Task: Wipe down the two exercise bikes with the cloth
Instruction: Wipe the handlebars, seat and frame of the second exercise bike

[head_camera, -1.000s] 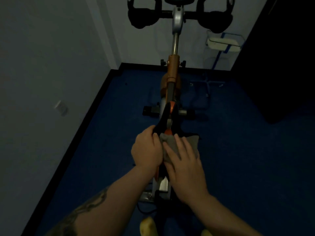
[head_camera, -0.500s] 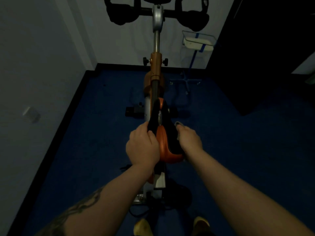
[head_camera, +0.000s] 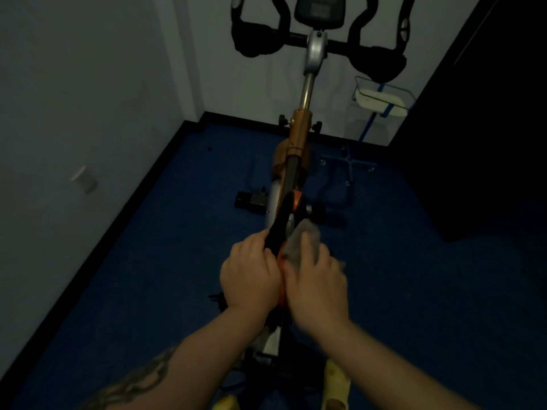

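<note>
Dim room, blue carpet floor (head_camera: 148, 291), pale walls. One exercise bike (head_camera: 299, 137) runs straight away from the camera: black handlebars (head_camera: 318, 42) with a console up top, silver stem, orange post, pedals low down. A second bike isn't in view. Small wheeled stand with a tray (head_camera: 381, 99) sits right of the bike against the far wall.

Saddle (head_camera: 285, 223) is the nearest part, orange and black, tipped on its side between both hands.

Left hand (head_camera: 250, 276): fingers curled round the saddle's left edge, bracing it. Right hand (head_camera: 316, 279): motion-blurred, pressing the grey cloth (head_camera: 300, 238) flat against the saddle's right face; the cloth bunches out past the fingertips. Can't tell whether the fingers pinch the cloth or just press it.

Step in hand, my read: wiping the saddle on this bike. Looks early, with frame, stem and handlebars apparently untouched and the other bike still to do.

Next move likely needs the left grip kept firm so the saddle doesn't swivel, then the cloth worked forward along the post toward the handlebars.
</note>
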The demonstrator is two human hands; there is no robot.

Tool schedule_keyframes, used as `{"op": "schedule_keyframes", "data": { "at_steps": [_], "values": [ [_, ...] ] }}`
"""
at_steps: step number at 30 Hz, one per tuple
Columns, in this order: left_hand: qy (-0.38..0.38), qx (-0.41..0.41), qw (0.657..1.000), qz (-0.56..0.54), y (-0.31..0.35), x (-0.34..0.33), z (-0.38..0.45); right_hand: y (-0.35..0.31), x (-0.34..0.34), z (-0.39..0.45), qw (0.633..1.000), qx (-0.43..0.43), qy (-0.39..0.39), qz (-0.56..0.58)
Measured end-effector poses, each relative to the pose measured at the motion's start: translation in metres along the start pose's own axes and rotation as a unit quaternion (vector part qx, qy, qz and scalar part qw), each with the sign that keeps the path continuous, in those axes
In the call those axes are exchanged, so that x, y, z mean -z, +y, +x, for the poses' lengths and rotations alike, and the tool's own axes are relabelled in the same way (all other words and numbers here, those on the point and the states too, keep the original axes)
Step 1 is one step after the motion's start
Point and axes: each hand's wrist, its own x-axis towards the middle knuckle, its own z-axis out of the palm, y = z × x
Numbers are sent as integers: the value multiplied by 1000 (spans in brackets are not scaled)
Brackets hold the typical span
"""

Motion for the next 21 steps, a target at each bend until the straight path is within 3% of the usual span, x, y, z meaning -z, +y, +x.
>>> {"op": "schedule_keyframes", "data": {
  "at_steps": [3, 7, 9, 12, 14, 17, 19, 21],
  "values": [
    [14, 13, 1000, 6, 5, -2, -1, 7, -2, 5, 997, 71, -3, 1],
    [35, 37, 999, 21, 6, -4, -2, 3, 9, 94, 968, -80, -125, 201],
    [61, 93, 993, 28, 5, -8, -4, 3, 11, 82, 975, -64, -124, 175],
    [182, 282, 941, -38, 31, -22, -11, 16, 11, 45, 985, 50, -70, 147],
    [256, 374, 887, -91, 56, -36, -13, 20, 4, 69, 977, 50, -86, 189],
    [299, 387, 868, -91, 66, -47, -11, 15, -2, 136, 942, 4, -105, 319],
    [302, 377, 873, -71, 63, -48, -11, 19, -3, 155, 953, 87, -79, 279],
    [302, 375, 875, -51, 62, -49, -8, 27, -4, 152, 956, 235, -47, 170]
  ]
}}
